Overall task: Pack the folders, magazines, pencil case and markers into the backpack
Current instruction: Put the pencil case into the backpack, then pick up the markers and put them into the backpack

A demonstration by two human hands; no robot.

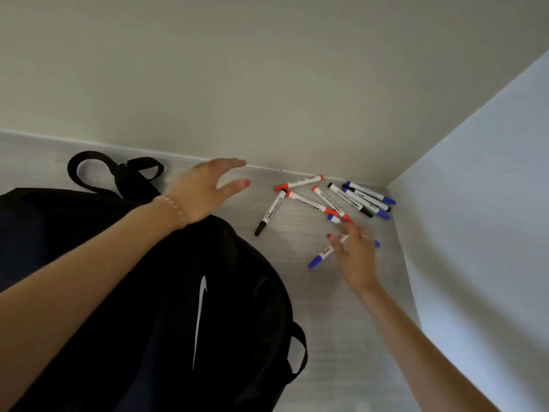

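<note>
A black backpack point(166, 292) with a white swoosh lies flat on the pale table, filling the lower left. Several whiteboard markers point(332, 200) with red, blue and black caps lie scattered in the far right corner. My left hand point(205, 188) hovers open above the backpack's top edge, fingers spread toward the markers. My right hand point(355, 257) is over the nearest markers, fingers apart, touching a blue-capped marker point(322, 255) that lies on the table. No folders, magazines or pencil case are in view.
The table point(326, 322) is bounded by a beige wall point(267, 84) at the back and a white wall point(481, 203) on the right. The backpack's strap loops point(89, 171) lie at the far left.
</note>
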